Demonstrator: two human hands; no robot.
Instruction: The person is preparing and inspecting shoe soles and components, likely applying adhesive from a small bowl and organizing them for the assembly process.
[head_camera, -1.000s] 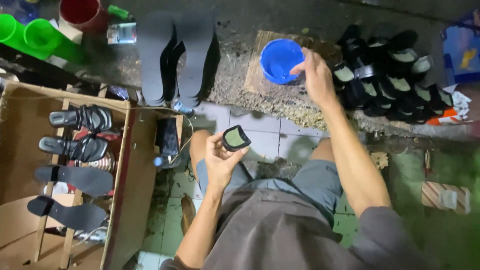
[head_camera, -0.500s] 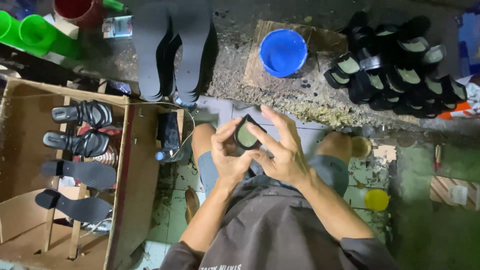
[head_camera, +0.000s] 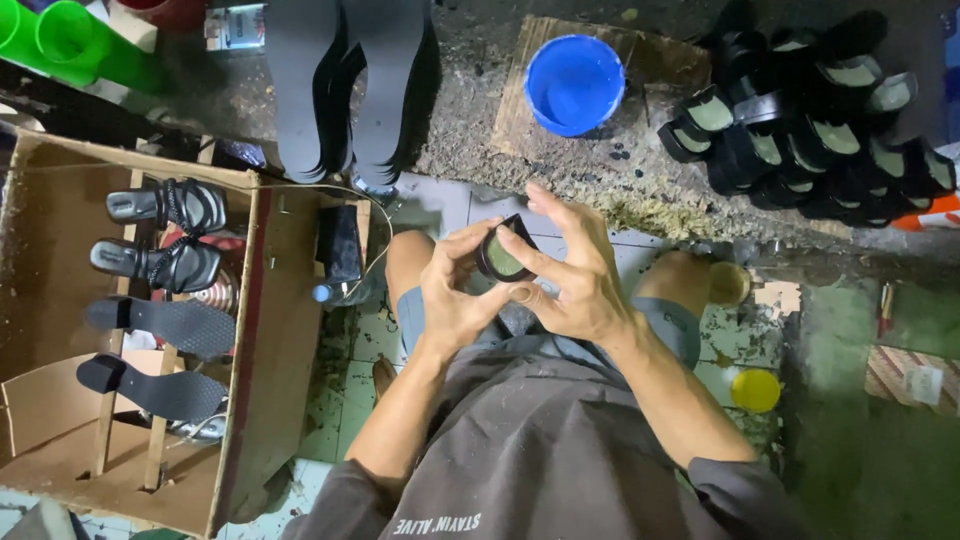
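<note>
Whereas 1 second ago the right hand (head_camera: 575, 285) reached to the blue bowl (head_camera: 574, 82), it now joins the left hand (head_camera: 455, 290) over the knees, both sets of fingers curled around the small black heel piece (head_camera: 502, 258) with its dull greenish face. Matching rubbery pieces (head_camera: 800, 130) stand on rough concrete.

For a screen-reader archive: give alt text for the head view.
Seen from above, both hands, left and right, hold a small black heel piece over the knees. A blue bowl and black heel pieces lie ahead; sandals fill a cardboard box at left.
</note>
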